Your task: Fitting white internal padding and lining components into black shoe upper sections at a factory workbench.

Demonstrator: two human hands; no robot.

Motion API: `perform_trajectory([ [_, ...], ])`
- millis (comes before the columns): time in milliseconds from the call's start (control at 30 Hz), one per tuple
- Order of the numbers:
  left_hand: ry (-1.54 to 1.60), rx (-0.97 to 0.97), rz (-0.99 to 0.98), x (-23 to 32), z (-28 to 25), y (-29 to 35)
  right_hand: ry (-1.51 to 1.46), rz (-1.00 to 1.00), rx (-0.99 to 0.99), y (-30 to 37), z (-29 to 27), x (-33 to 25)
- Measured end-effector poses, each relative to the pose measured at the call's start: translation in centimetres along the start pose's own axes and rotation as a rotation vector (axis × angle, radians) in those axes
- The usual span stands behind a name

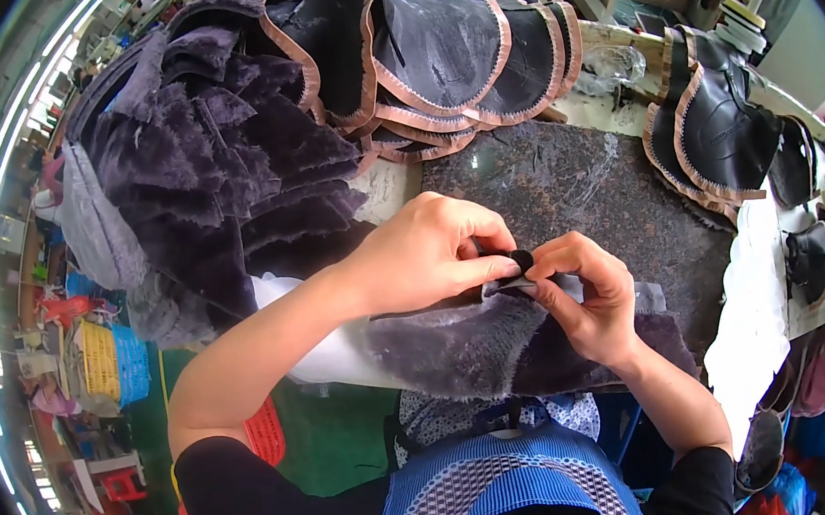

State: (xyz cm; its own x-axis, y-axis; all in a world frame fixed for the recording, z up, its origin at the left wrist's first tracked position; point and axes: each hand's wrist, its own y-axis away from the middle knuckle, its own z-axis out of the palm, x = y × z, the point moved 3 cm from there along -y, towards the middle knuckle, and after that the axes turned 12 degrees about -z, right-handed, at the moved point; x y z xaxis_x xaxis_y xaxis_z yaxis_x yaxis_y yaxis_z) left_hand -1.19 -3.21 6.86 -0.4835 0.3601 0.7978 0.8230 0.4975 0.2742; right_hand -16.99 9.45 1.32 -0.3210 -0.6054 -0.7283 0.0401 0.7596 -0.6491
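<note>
My left hand (432, 250) and my right hand (593, 299) meet over the near side of the work board. Both have thumb and fingers pinched on a small black piece (523, 260), which looks flat with a rounded edge. A grey fold shows just under the fingertips; whether it belongs to the same piece I cannot tell. Beneath both hands lies a dark grey plush fleece piece (462, 348), spread along the near edge of the board. White material (338, 358) sticks out from its left end, below my left forearm.
A tall pile of dark purple-grey plush pieces (212, 168) stands at the left. Black panels with tan zigzag-stitched edging (440, 38) are stacked behind the dark, worn board (544, 168). Similar black panels (720, 125) stand at the right, near a white sheet (748, 293).
</note>
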Motion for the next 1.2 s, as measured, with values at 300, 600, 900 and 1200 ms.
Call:
perform_trajectory([
  [300, -0.12, 0.108, 0.218, 0.4, -0.1, 1.0, -0.24, 0.29, 0.15, 0.3, 1.2, 0.3],
  [600, -0.067, 0.134, 0.107, 0.5, 0.4, 1.3, -0.171, 0.391, 0.189, -0.1, 2.0, 0.2],
  [900, -0.691, 0.509, 0.24, -3.3, 1.9, -4.6, 0.506, 0.135, -0.41, 3.5, -0.3, 5.0],
  [1200, -0.58, -0.007, 0.513, 0.5, 15.2, -0.1, 0.302, 0.17, -0.423, 3.6, -11.9, -2.7],
])
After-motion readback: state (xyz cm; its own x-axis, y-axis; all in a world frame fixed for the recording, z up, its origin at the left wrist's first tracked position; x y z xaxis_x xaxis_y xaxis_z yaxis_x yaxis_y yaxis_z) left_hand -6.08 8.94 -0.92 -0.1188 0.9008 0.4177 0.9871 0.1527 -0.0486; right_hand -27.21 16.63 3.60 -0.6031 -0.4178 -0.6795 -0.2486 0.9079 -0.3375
